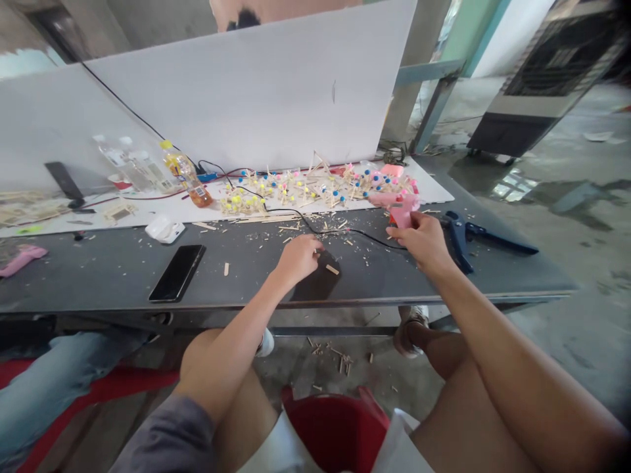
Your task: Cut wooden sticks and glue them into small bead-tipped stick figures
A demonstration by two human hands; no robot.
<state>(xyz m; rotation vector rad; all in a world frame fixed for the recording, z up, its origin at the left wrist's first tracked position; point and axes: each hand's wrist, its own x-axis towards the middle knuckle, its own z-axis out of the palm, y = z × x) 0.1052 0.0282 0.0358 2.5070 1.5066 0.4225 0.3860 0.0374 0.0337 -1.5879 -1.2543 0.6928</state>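
Note:
My right hand [428, 240] is closed around the handle of a pink glue gun [401, 209], held over the right part of the dark table [256, 282]. A black cord [365, 234] runs left across the table near the gun. My left hand [298, 257] is just above the table's middle, its fingers bent together; whatever lies between the fingertips, if anything, is too small to make out. A short flat wooden piece [332, 269] lies just right of that hand, in its shadow. Beyond both hands are many small wooden-stick pieces [300, 189] with yellow, blue and pink tips.
A tool with dark blue handles [459, 240] lies right of my right hand. To the left are a black phone [177, 272], a white case [165, 228] and plastic bottles [190, 177]. A white board [256, 92] stands behind. Another person's leg [64, 381] shows at lower left.

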